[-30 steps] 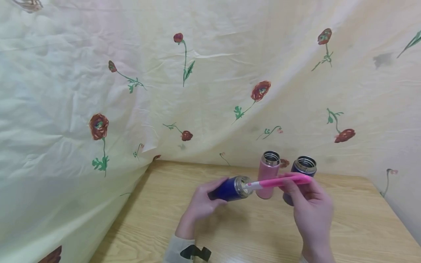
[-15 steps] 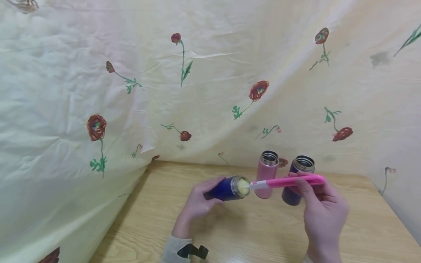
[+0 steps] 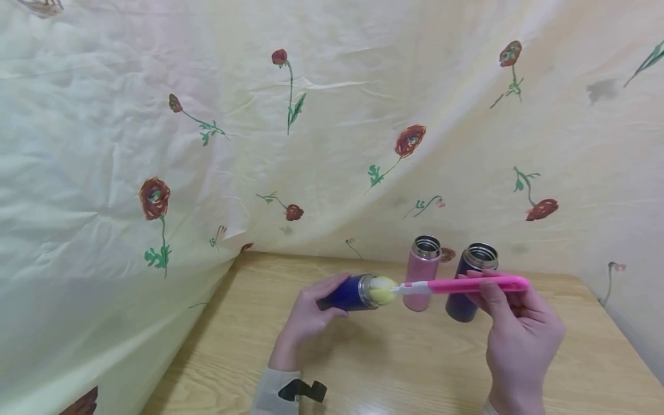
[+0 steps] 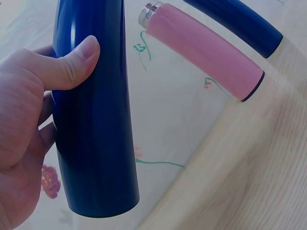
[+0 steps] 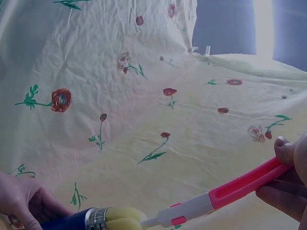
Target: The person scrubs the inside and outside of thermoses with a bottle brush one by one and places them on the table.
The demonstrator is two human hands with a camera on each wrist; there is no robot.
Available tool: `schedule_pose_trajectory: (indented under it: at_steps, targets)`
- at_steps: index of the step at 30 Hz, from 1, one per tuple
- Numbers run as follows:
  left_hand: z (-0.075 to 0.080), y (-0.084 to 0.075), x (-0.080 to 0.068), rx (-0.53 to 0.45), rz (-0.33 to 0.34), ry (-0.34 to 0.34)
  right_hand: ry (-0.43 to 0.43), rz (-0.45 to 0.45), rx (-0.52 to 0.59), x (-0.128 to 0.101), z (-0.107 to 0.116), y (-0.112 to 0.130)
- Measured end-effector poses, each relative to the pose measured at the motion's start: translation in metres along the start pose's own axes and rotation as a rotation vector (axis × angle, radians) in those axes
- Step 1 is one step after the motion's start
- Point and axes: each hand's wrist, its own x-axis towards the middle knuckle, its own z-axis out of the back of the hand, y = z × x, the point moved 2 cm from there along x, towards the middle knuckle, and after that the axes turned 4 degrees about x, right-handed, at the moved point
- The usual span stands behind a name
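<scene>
My left hand (image 3: 309,311) grips a blue bottle (image 3: 346,293) without a lid, tilted nearly flat above the table, its metal mouth facing right. In the left wrist view the thumb lies across the side of this bottle (image 4: 96,120). My right hand (image 3: 521,334) pinches the pink handle of a bottle brush (image 3: 474,285) with a white neck. At the bottle's mouth sits the brush's yellow sponge head (image 3: 383,290), partly outside; the rest is hidden inside. The right wrist view also shows the sponge (image 5: 122,218) bulging from the metal rim.
A pink bottle (image 3: 421,276) and a dark blue bottle (image 3: 461,305) stand upright and lidless near the table's back edge, behind the brush. The wooden table (image 3: 404,369) meets a flower-printed cloth (image 3: 332,144) hanging at the back and left.
My right hand has moved right with the brush, and the yellow sponge has come partly out of the blue bottle. My left hand has shifted slightly left, still holding the bottle.
</scene>
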Motion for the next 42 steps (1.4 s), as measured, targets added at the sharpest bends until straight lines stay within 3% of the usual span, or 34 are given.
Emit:
schedule_pose_trajectory:
  at_steps: [5,12,20,29,37,42]
  targets:
    - [0.003,0.001,0.0,0.004,0.017,-0.01,-0.001,0.007,-0.009,0.002,0.001,-0.001]
    - [0.003,0.002,0.001,0.022,0.029,-0.01,-0.054,0.046,0.098,0.008,0.007,-0.003]
    - [0.002,0.001,0.0,0.026,0.016,0.015,-0.089,0.041,0.096,0.008,0.011,-0.002]
    - [-0.001,0.002,-0.002,0.038,-0.004,0.028,-0.109,0.066,0.172,0.009,0.018,-0.001]
    - [-0.002,0.004,-0.005,0.058,0.01,0.033,-0.119,0.187,0.311,0.013,0.019,0.0]
    - [0.002,0.008,-0.003,0.13,0.063,0.004,-0.343,0.206,0.418,0.022,0.029,0.006]
